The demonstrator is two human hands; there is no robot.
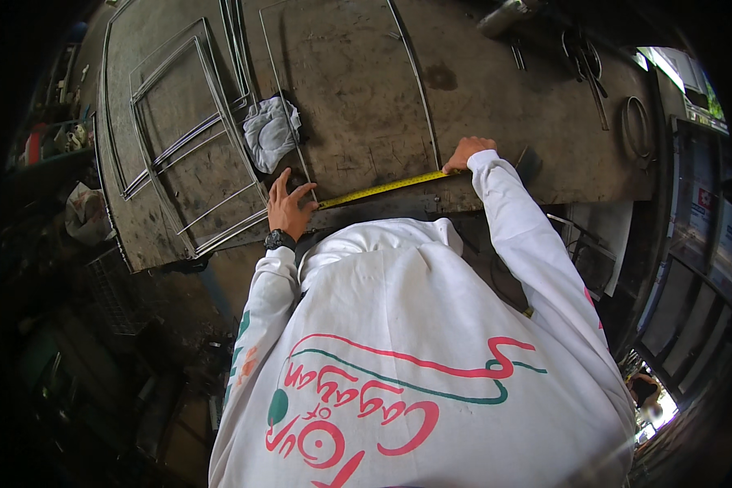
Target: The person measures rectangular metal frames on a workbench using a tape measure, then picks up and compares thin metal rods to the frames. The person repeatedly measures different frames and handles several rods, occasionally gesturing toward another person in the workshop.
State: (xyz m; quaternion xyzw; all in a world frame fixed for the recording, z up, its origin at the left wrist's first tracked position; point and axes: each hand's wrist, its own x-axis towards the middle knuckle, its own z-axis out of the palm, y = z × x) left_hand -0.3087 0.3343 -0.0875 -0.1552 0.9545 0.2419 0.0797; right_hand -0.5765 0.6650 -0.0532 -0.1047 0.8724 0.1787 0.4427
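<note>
A yellow measuring tape [382, 189] is stretched along the near edge of the workbench, across the ends of two thin metal rods. My left hand [291, 206] is at its left end, thumb and a finger by the tape and the tip of the left rod [295, 134], other fingers raised. My right hand [468, 153] is closed on the tape's right end, beside the tip of the right rod [422, 93]. The rods look like sides of one open frame reaching away from me. Whether a tape case sits inside my right hand is hidden.
A crumpled pale cloth [270, 134] lies left of the rod. Several bent wire frames [168, 150] overlap on the bench's left side. At the right are a metal ring [637, 128], a dark tool with long handles [590, 69] and a metal cylinder [504, 16].
</note>
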